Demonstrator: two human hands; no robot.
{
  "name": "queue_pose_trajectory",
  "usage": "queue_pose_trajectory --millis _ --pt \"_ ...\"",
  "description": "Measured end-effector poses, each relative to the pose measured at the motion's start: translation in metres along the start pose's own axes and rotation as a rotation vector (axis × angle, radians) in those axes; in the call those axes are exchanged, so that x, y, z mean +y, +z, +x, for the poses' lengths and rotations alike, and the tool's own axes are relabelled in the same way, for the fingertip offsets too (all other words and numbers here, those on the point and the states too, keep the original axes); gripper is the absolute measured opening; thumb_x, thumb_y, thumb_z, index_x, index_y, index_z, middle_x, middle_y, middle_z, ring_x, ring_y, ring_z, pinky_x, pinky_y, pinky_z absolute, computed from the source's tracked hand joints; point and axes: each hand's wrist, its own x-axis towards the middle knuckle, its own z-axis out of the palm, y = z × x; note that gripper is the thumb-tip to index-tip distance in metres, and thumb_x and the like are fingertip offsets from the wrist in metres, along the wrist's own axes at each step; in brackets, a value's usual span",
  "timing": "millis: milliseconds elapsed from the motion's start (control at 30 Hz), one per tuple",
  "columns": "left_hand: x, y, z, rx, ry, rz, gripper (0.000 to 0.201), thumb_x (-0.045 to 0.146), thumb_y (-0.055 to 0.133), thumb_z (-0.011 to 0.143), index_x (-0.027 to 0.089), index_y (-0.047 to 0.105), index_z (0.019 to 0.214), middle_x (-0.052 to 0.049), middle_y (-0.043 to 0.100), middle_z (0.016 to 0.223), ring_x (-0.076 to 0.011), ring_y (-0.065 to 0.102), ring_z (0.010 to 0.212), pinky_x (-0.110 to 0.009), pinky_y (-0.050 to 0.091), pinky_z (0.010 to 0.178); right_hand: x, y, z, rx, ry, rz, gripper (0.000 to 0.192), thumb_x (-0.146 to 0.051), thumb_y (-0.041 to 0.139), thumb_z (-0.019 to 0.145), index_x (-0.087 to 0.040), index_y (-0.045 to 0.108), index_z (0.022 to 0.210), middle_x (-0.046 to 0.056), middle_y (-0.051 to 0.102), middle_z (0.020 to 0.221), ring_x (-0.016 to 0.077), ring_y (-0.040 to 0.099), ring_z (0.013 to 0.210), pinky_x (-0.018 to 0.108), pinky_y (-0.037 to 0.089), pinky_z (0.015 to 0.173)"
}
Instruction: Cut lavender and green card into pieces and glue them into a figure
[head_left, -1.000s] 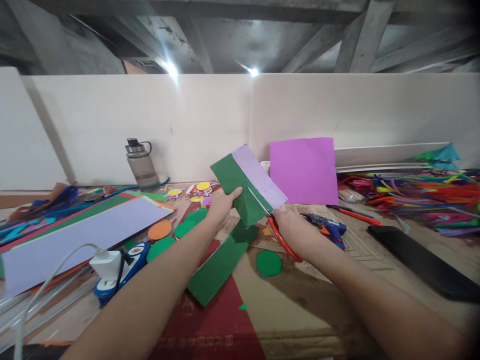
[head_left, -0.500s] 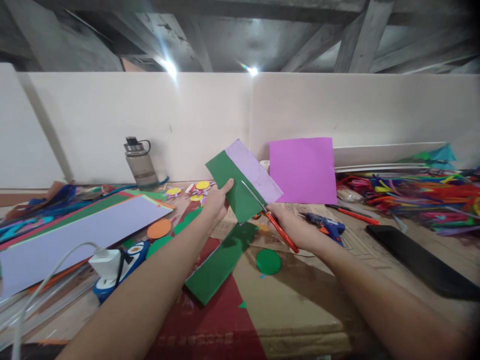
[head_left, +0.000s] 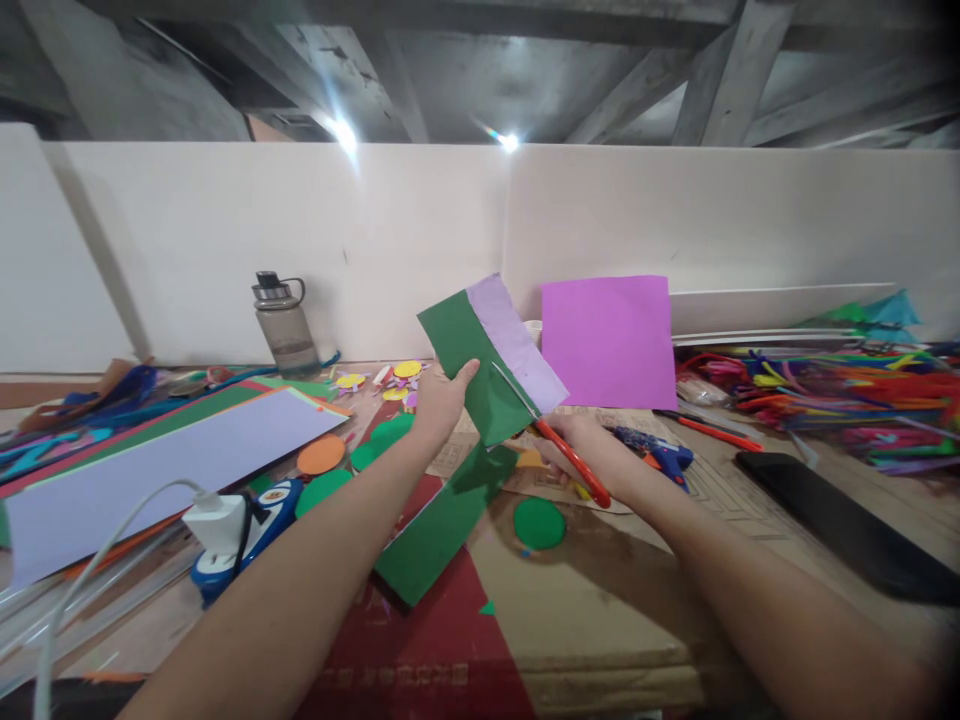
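My left hand (head_left: 444, 400) pinches a green sheet of craft paper (head_left: 457, 335) by its left side, thumb on top. A lilac sheet (head_left: 514, 335) overlaps or lies behind its right part, tilted the same way. My right hand (head_left: 589, 455) grips red-handled scissors (head_left: 574, 460), their blades across the green sheet from its lower right edge. Whether the blades are fully closed is hard to make out. Below, a green strip (head_left: 442, 530) lies on the cardboard, with a green paper disc (head_left: 539, 523) to its right.
A purple sheet (head_left: 607, 340) leans on the white wall. To the right are a blue glue gun (head_left: 660, 455), a black phone (head_left: 832, 520) and a pile of pipe cleaners (head_left: 847, 400). On the left stand a water bottle (head_left: 283, 325), a power strip (head_left: 247, 535) and stacked sheets (head_left: 180, 470).
The held green sheet has turned slightly and shifted a little right. Less of the lilac sheet shows. The scissors and both hands have moved slightly right with it.
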Motion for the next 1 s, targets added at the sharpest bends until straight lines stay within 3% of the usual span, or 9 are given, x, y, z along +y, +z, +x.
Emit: queue_pose_trajectory --millis 167,333,500,700,1000 --pt "-0.001 0.001 -0.001 0.03 -0.016 -0.02 0.025 0.031 0.081 0.068 0.016 0.075 0.088 -0.009 0.076 0.101 -0.0275 0.069 0.099 -0.041 0.05 0.099 -0.015 -0.009 -0.006 -0.009 0.053 -0.089 0.01 -0.026 0.053 0.08 -0.019 0.056 0.073 0.001 0.06 0.061 0.0136 0.053 0.053 0.024 0.033 0.05" --pt "0.0 0.003 0.0 -0.069 -0.218 -0.37 0.036 0.03 0.085 0.062 0.014 0.073 0.092 -0.01 0.075 0.101 -0.0238 0.071 0.089 -0.044 0.054 0.093 -0.017 -0.009 -0.005 0.007 -0.002 -0.057 0.014 -0.025 0.051 0.08 -0.019 0.051 0.067 0.0 0.06 0.06 0.0135 0.053 0.055 0.024 0.036 0.052" --pt "0.0 0.009 -0.004 -0.225 -0.464 -0.49 0.039 0.027 0.088 0.059 0.011 0.072 0.09 -0.011 0.076 0.089 -0.0237 0.071 0.083 -0.045 0.055 0.092 -0.01 -0.007 -0.001 0.012 -0.084 -0.04 0.003 -0.018 0.047 0.078 -0.02 0.048 0.078 -0.003 0.057 0.063 0.012 0.052 0.055 0.023 0.037 0.055" --pt "-0.001 0.017 -0.01 -0.144 -0.341 -0.515 0.044 0.028 0.088 0.058 0.013 0.072 0.096 -0.011 0.075 0.105 -0.0227 0.071 0.089 -0.044 0.055 0.093 -0.006 -0.005 -0.001 0.024 -0.096 0.028 0.01 -0.017 0.047 0.077 -0.019 0.053 0.085 -0.004 0.057 0.063 0.0124 0.054 0.059 0.023 0.039 0.058" --pt "0.009 0.015 -0.008 -0.161 -0.334 -0.484 0.038 0.026 0.088 0.059 0.012 0.073 0.091 -0.011 0.076 0.097 -0.0217 0.071 0.078 -0.046 0.056 0.09 -0.006 -0.003 0.002 0.023 -0.11 0.149 0.009 -0.023 0.048 0.078 -0.02 0.052 0.086 -0.005 0.052 0.063 0.0118 0.05 0.057 0.024 0.041 0.058"
